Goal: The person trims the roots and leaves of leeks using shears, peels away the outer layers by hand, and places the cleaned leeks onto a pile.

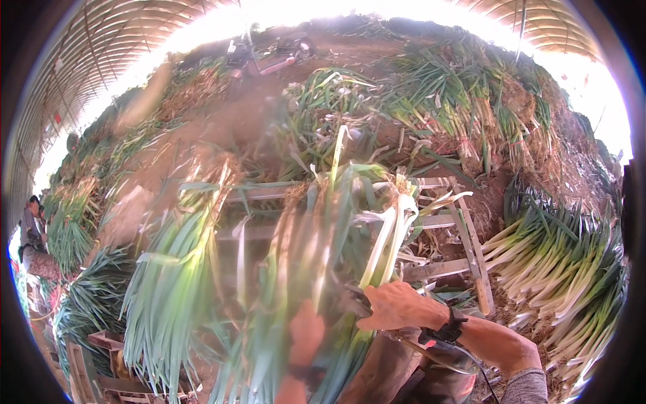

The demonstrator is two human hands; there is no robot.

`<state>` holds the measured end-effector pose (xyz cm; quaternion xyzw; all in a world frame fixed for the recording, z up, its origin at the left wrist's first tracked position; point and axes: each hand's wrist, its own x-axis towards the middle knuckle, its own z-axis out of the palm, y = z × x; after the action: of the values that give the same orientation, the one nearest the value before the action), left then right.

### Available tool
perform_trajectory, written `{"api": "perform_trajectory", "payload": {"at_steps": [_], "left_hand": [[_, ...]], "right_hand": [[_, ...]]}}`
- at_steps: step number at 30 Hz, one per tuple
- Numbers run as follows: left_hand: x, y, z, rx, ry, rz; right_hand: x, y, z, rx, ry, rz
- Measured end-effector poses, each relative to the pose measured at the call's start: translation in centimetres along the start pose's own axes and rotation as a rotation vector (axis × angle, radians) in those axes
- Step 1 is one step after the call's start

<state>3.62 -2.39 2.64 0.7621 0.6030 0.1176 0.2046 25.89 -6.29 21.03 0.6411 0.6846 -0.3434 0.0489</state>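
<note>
Pale leek stalks [385,246]: at centre, just above the right hand, with roots toward the middle of the frame and leaves toward the lower edge; white and apparently stripped along the shaft.
Brownish leek stalks [286,246]: left of the pale ones, blurred, with dry outer skin apparently not yet off.
Right hand [404,306]: at lower centre-right, with fingers partly curled over the foot of the pale stalks; touching or just above them, impossible to tell which, nor whether gripping.
Dark object [356,301]: at the right fingertips, too blurred to name.
Left hand [306,333]: at lower centre, over the green leaves, smeared by motion; too unclear to tell how far open or whether holding anything.
Slatted wooden bench [441,269]: beneath the stalks, reaching right of centre.
Leafy bunch [168,262]: left of centre, roots up, brownish near the top; seemingly left to clean.
Right-hand pile [545,269]: at the right edge, laid side by side with long white shafts; judged done.
Rough bundles [471,101]: at upper right, tied, with brown roots and dry leaves; judged untouched.
Progress: seemingly midway, with plenty cleaned and much left.
Farther out: scooter [272,57] at top, person [32,225] at far left, arched roof [101,57] at upper left.
</note>
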Motion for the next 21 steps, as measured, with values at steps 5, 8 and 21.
{"api": "perform_trajectory", "payload": {"at_steps": [5, 8, 21], "left_hand": [[0.7, 0.4, -0.6, -0.040, -0.019, -0.047], [0.9, 0.0, -0.6, -0.070, 0.016, -0.030], [1.5, -1.9, 0.2, -0.123, 0.038, 0.123]], "right_hand": [[0.7, -0.2, -0.7, 0.058, 0.058, -0.007], [1.5, -0.2, -1.1, 0.091, 0.080, -0.003], [6.8, 2.7, -1.5, 0.040, 0.364, 0.006]]}}
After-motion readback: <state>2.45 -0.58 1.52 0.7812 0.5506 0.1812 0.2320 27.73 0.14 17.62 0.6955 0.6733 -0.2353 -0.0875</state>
